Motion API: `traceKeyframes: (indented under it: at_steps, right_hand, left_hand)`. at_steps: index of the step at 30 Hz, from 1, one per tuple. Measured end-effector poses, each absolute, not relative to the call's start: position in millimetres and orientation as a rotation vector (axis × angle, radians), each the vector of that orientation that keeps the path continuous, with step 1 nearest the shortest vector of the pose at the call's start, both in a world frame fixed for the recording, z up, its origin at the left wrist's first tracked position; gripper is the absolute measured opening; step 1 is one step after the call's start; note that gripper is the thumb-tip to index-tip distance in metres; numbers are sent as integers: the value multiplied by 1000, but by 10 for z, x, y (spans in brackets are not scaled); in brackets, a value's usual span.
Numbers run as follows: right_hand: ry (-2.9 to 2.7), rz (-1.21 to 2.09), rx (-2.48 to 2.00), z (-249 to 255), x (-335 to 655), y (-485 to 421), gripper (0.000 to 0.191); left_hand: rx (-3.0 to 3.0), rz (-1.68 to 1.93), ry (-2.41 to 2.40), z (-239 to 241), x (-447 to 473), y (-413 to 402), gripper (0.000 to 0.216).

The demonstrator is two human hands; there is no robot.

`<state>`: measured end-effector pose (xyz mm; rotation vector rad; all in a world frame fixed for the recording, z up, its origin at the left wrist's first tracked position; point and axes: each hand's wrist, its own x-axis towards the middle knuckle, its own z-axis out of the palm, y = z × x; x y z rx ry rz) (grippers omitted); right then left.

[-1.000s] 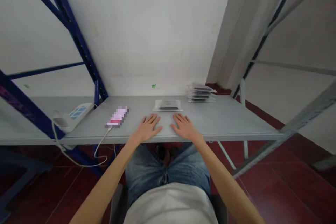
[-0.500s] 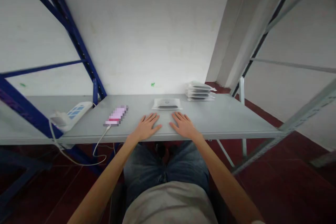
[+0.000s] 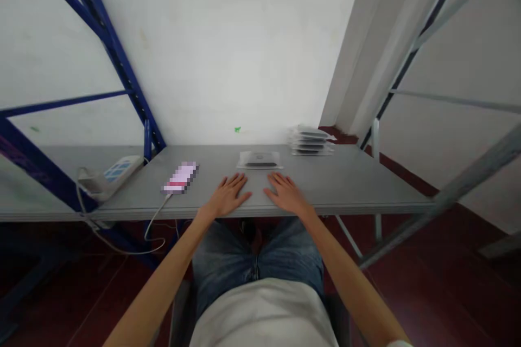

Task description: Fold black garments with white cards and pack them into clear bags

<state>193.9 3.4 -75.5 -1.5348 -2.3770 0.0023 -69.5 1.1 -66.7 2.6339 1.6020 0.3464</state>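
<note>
My left hand (image 3: pixel 227 195) lies flat on the grey tabletop (image 3: pixel 345 184), palm down with the fingers spread. My right hand (image 3: pixel 286 193) rests the same way a little to the right, thumb pointing toward the left one. Neither holds anything. Just beyond the fingertips lies a flat dark item in a clear plastic sleeve (image 3: pixel 259 160), apart from both hands; what the item is I cannot make out. Farther back on the right stands a stack of similar sleeved items (image 3: pixel 310 141).
On the left lies a phone (image 3: pixel 181 177), its screen blurred out, with a white cable (image 3: pixel 152 222) hanging over the front edge. A white power strip (image 3: pixel 120 171) sits beside the blue shelf post (image 3: pixel 118 59). Grey metal bars (image 3: pixel 459 184) frame the right side; a white wall (image 3: pixel 244 54) stands behind.
The hands and the things on the table keep their places. Only the picture's brightness and the camera's angle have shifted slightly.
</note>
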Motion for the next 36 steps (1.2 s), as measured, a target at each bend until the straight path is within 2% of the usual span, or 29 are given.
traceKeyframes:
  at_steps: [36]
  right_hand:
    - [-2347, -9, -1447, -785, 1952, 62, 68]
  left_hand:
    - [2648, 388, 1575, -656, -685, 4, 80]
